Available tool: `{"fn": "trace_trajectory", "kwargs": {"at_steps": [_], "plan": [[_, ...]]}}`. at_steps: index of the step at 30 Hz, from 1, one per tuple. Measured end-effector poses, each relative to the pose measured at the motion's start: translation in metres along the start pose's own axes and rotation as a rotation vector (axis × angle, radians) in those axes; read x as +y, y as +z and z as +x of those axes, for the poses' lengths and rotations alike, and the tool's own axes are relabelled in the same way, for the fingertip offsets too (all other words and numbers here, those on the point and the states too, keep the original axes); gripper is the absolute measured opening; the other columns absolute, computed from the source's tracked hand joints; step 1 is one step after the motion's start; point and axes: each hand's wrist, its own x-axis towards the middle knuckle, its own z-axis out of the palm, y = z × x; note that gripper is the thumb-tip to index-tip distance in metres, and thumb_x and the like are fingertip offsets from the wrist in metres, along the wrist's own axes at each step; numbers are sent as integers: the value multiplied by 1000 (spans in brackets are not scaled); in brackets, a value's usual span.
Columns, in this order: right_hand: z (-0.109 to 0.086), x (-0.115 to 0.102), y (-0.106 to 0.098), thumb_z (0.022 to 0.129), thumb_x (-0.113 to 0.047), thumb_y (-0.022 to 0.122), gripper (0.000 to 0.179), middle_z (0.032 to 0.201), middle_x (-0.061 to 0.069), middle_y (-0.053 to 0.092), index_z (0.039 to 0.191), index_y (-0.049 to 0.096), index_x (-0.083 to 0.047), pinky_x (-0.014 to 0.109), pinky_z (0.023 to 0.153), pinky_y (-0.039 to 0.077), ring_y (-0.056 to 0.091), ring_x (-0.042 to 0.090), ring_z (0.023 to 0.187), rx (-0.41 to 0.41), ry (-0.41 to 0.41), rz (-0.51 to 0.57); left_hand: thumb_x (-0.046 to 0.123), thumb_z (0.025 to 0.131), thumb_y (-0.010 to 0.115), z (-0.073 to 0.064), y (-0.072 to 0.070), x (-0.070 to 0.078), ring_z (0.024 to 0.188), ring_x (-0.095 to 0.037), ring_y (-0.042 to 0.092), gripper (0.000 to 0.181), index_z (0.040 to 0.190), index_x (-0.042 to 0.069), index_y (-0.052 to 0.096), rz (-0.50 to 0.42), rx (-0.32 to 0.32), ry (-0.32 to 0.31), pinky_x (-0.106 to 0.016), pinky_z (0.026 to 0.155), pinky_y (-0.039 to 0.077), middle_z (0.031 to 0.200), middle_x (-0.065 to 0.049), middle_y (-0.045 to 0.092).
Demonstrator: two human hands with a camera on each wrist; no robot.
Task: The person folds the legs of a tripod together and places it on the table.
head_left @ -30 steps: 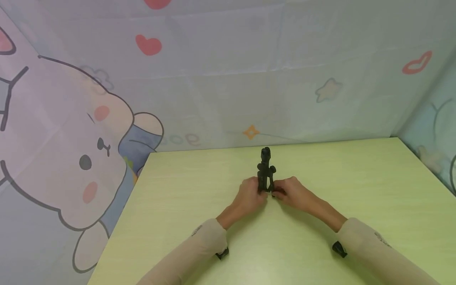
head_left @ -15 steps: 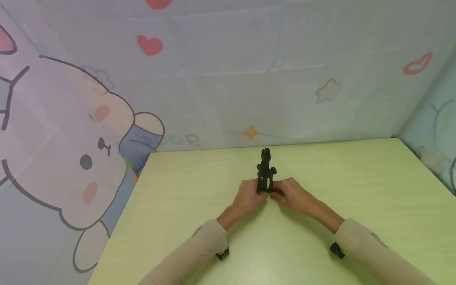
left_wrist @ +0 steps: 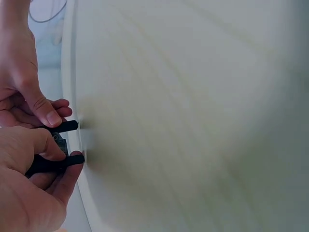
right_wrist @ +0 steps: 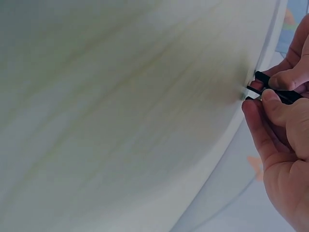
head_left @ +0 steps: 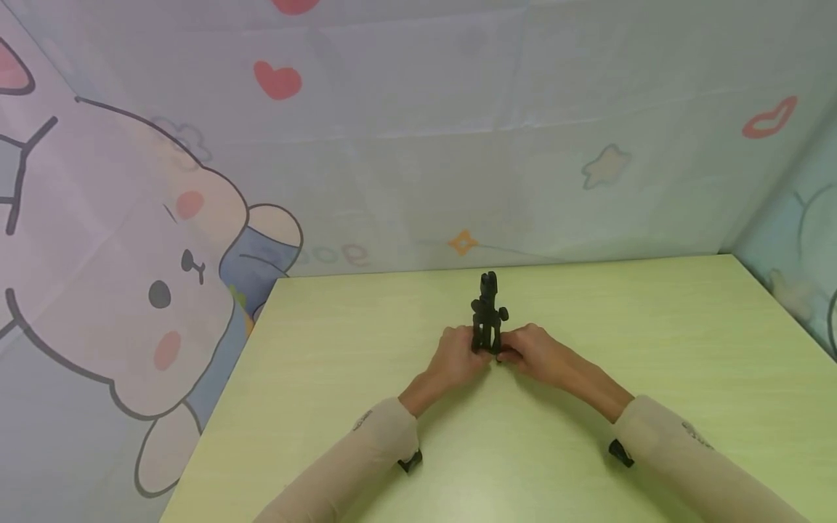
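A small black tripod stands upright at mid-table in the head view, a knob on either side and a narrow head on top. My left hand grips its lower left part, with thumb and fingers pinching a black leg in the left wrist view. From the other side, my right hand pinches the foot of the right leg between thumb and fingertips. The right wrist view shows my right thumb against the dark leg. The feet sit close to the tabletop, and fingers hide parts of the legs.
The pale yellow-green table ends at a printed cloth backdrop behind and at both sides. Black wrist devices show beneath the light sleeves.
My right hand has shifted slightly left, and the tripod's right leg has come in closer to the other legs. My left hand has stayed nearly still.
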Motion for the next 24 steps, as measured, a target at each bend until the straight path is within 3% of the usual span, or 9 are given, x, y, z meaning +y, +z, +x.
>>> {"fn": "trace_trajectory", "kwargs": {"at_steps": [11,18,24], "plan": [[0,0,4,89,6,77,11,79,3,72,91,71,-3,31,63,56,63,10,70,37,-20,-32,-1,83,71,3,-3,-1,51,-7,44,18,70,8,63,-39,-31,-26,-19,44,37,59,4,53],[-1,1,5,87,12,74,15,76,0,68,92,72,-3,30,62,51,55,10,67,60,-14,-1,-3,82,72,2,-5,0,53,-10,44,19,69,8,62,19,-44,-35,-20,45,36,60,2,52],[2,4,2,90,7,74,9,78,0,70,91,72,-2,29,63,52,55,6,68,25,14,41,-6,86,70,1,-13,-4,64,-14,50,8,87,1,71,54,-99,45,-23,55,43,73,-5,65]]}}
